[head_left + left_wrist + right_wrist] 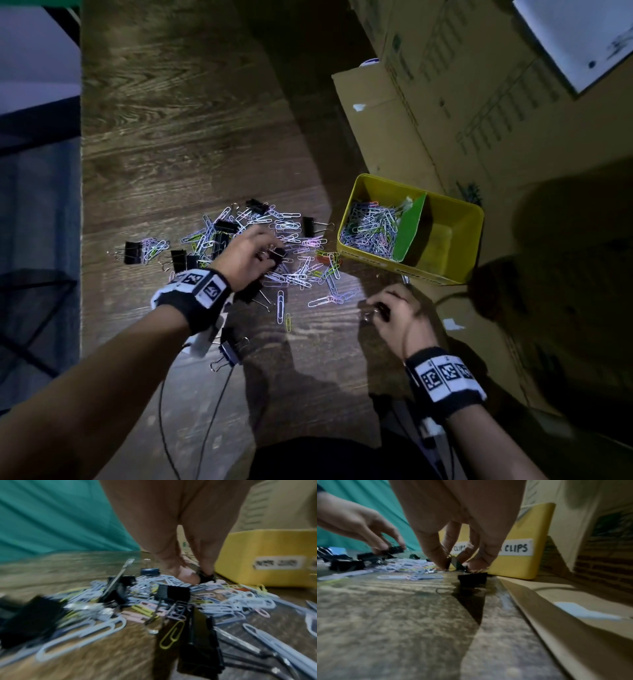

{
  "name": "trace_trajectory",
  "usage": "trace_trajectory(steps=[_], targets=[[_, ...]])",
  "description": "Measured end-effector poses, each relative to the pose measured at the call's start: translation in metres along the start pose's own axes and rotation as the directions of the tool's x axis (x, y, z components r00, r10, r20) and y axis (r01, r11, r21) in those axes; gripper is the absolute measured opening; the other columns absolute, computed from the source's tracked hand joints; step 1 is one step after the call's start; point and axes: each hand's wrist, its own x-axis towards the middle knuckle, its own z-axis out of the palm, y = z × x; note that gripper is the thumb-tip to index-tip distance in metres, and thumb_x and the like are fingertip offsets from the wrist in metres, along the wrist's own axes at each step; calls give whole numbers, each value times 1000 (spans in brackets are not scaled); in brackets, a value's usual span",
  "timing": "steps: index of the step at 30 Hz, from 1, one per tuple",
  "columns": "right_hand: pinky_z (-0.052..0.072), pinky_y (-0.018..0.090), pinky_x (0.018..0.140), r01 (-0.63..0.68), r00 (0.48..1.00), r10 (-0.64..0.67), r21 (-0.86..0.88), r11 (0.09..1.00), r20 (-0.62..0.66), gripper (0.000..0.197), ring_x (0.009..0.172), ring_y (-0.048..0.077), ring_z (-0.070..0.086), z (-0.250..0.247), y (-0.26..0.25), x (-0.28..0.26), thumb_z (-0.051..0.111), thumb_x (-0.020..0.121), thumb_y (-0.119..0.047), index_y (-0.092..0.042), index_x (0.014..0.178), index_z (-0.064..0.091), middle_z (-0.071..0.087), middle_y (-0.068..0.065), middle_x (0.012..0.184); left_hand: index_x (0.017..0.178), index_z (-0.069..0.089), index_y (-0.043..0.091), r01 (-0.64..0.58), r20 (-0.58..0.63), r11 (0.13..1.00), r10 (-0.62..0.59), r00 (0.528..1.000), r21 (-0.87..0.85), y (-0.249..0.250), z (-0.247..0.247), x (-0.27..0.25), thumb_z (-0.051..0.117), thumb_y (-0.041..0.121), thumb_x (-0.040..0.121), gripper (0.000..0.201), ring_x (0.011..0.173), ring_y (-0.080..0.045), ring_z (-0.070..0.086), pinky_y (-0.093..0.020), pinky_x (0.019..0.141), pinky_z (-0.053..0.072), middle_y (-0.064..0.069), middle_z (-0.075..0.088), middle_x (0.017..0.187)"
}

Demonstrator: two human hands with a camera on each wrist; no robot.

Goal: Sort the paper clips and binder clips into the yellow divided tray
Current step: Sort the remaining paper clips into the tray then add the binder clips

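Observation:
A heap of pastel paper clips (294, 246) mixed with black binder clips (133, 251) lies mid-table. My left hand (274, 255) reaches into the heap, thumb and fingers pinching a small black binder clip (205, 577). To the right stands the yellow divided tray (428, 275) with a green divider (409, 228). Its left compartment holds paper clips (370, 226). My right hand (371, 308) hovers low in front of the tray, fingertips pinching a small binder clip (453, 562). Another black binder clip (472, 578) sits on the table right under those fingers.
Cardboard boxes (445, 102) rise behind and right of the tray, with a flattened flap (556, 608) on the table by my right hand. The table's left edge (81, 205) drops off. A lone binder clip (229, 349) and cables (212, 411) lie near my left forearm.

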Motion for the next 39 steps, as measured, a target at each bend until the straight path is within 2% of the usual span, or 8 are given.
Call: trace_trajectory(steps=[4,9,13,16,19,25,34,39], targets=[[49,24,67,-1,997,-8,-121,993,-79,24,76,26,64,-1,7,-5,76,64,-3,-22,78,73,64,5,97,105,64,19,199,88,951,-183,979,-238,-10,-13,-9,68,2,79,31,80,-15,60,-25,79,50,-11,65,102],[43,31,88,-94,995,87,-235,967,-43,17,103,26,53,5,4,-5,73,71,-20,-24,88,74,58,4,107,114,59,15,32,75,965,-53,996,262,-24,-21,-14,58,-2,81,38,102,-25,58,-38,92,47,-8,61,112],[43,41,86,-124,988,96,-248,961,-125,14,103,32,52,12,-5,-6,77,65,-24,-18,77,74,58,9,102,119,55,14,224,29,807,-286,958,547,-14,-22,-5,59,7,78,41,116,-29,43,-43,90,43,-11,48,122],[47,34,83,-21,989,-9,-204,979,-145,9,97,26,52,16,-16,-6,73,69,-22,-16,76,71,54,6,102,118,56,16,257,-107,726,-247,963,637,8,-11,11,55,12,79,40,122,-32,36,-49,98,34,-13,42,131],[44,21,79,161,983,-173,-172,972,-57,12,89,16,49,21,-34,-1,71,70,-15,-14,82,70,53,3,98,123,51,17,166,-87,778,-142,986,606,34,5,39,56,18,81,42,120,-30,38,-48,98,33,-10,43,131],[31,48,110,350,927,-308,-200,915,213,57,133,35,32,35,-64,28,61,71,-10,-10,128,52,35,19,143,127,48,17,-50,178,836,-57,982,546,52,29,82,52,15,88,40,112,-31,47,-47,94,41,-10,50,122],[11,52,117,390,877,-255,-292,874,408,62,145,34,-6,49,-60,27,44,86,-1,-7,145,26,1,21,156,118,53,9,29,-47,843,-5,999,537,36,1,94,54,15,87,31,110,-36,45,-51,90,45,-18,40,130],[15,46,118,294,938,-265,-106,950,223,64,146,27,2,56,-42,9,54,84,-12,-16,144,32,8,11,157,145,18,22,-180,328,739,-59,943,650,34,38,50,38,37,96,56,140,-31,13,-52,113,18,-9,10,155]])
